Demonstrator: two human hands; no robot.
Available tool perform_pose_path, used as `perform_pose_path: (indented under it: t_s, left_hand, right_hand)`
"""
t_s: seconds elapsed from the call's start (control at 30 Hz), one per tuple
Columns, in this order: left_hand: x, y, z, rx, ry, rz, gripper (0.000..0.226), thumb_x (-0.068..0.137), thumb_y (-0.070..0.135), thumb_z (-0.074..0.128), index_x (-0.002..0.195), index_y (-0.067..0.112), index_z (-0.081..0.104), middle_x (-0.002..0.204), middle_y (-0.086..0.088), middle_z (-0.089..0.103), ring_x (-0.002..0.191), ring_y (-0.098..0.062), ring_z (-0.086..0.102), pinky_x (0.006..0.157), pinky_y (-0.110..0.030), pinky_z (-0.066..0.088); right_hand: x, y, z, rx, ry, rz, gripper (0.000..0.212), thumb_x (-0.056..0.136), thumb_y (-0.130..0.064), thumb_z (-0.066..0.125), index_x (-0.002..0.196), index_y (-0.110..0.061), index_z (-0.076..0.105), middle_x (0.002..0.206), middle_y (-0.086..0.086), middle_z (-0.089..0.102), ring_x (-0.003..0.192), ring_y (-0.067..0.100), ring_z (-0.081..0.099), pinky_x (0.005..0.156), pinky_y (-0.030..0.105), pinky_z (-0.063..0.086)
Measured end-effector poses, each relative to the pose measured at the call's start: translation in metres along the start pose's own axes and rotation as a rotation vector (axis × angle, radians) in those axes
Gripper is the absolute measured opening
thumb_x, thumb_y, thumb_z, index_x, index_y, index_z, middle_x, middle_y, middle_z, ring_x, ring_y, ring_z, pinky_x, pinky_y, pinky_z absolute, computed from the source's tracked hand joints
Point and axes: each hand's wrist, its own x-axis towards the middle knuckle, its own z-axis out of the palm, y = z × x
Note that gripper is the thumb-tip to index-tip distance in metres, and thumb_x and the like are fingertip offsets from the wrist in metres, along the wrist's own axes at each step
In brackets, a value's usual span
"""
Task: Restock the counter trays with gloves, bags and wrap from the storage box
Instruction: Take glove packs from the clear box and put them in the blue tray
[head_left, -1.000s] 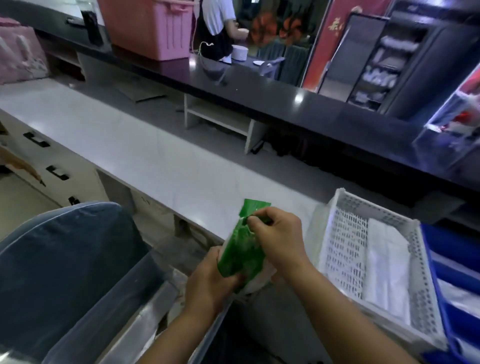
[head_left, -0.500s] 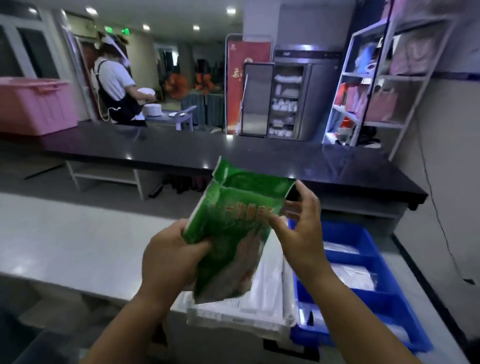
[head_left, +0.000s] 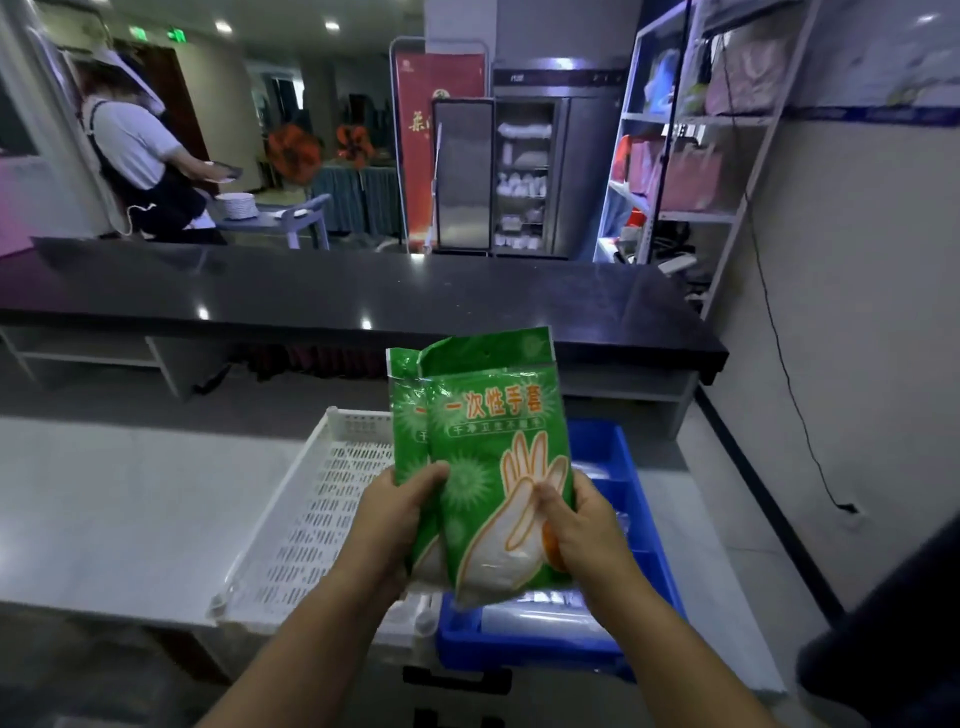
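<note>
Two green packs of disposable gloves (head_left: 480, 441), one behind the other, stand upright in front of me with a hand drawing on the front pack. My left hand (head_left: 400, 512) grips their lower left edge and my right hand (head_left: 582, 525) grips the lower right edge. The packs hang above the seam between a white perforated tray (head_left: 317, 509) and a blue compartment tray (head_left: 613, 457), both on the pale counter (head_left: 114, 509). The blue tray holds clear plastic packs (head_left: 545, 613). The storage box is out of view.
A long black counter (head_left: 332, 296) runs across behind the trays. A person in an apron (head_left: 140, 166) stands beyond it at the left by a stack of plates. A metal shelf rack (head_left: 696, 156) stands at the right wall.
The view has swung from the storage box up to the trays. The glove packs have come upright, facing me, and both hands have slid down to their lower edges.
</note>
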Motion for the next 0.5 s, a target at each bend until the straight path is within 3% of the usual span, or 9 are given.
perform_pose_path:
  t_s: [0.07,0.2,0.3,0.37,0.5]
  left_hand:
    - [0.008,-0.009,0.016,0.005,-0.093,-0.015,0.024,0.082,0.008,0.064,0.105,0.003,0.058,0.096,-0.020,0.073,0.089,-0.034,0.071,0.068,-0.038,0.059]
    - [0.026,-0.025,0.042,0.093,-0.248,-0.044,0.028,0.080,0.012,0.066,0.107,0.009,0.060,0.092,-0.007,0.076,0.083,-0.023,0.073,0.057,-0.026,0.057]
    - [0.049,-0.033,0.058,-0.022,-0.245,-0.094,0.027,0.080,0.003,0.065,0.106,0.004,0.060,0.093,-0.015,0.075,0.084,-0.030,0.072,0.059,-0.031,0.058]
    - [0.066,-0.035,0.065,-0.087,-0.253,-0.112,0.028,0.079,0.003,0.066,0.106,0.003,0.060,0.095,-0.017,0.074,0.087,-0.032,0.072,0.064,-0.035,0.058]
    - [0.102,-0.035,0.071,-0.103,-0.232,-0.091,0.052,0.062,0.018,0.076,0.110,0.005,0.059,0.095,-0.014,0.075,0.087,-0.029,0.072,0.065,-0.032,0.058]
  right_hand:
    - [0.004,0.005,-0.013,0.007,0.029,0.006,0.012,0.091,-0.030,0.054,0.101,-0.025,0.060,0.095,0.002,0.073,0.084,0.019,0.072,0.074,0.037,0.058]
    - [0.015,0.010,-0.036,-0.004,0.103,0.012,0.012,0.092,-0.028,0.054,0.102,-0.025,0.058,0.095,0.000,0.072,0.084,0.017,0.071,0.069,0.031,0.058]
    - [0.026,0.005,-0.049,-0.027,0.165,0.003,0.009,0.091,-0.025,0.056,0.098,-0.023,0.061,0.095,0.003,0.073,0.084,0.018,0.071,0.072,0.034,0.059]
    - [0.037,-0.002,-0.058,-0.042,0.227,-0.032,0.007,0.089,-0.021,0.058,0.094,-0.021,0.063,0.090,0.003,0.074,0.078,0.015,0.072,0.064,0.028,0.059]
    - [0.065,-0.023,-0.066,0.001,0.251,-0.097,0.007,0.086,-0.012,0.061,0.092,-0.014,0.065,0.083,0.003,0.076,0.073,0.016,0.072,0.055,0.022,0.057]
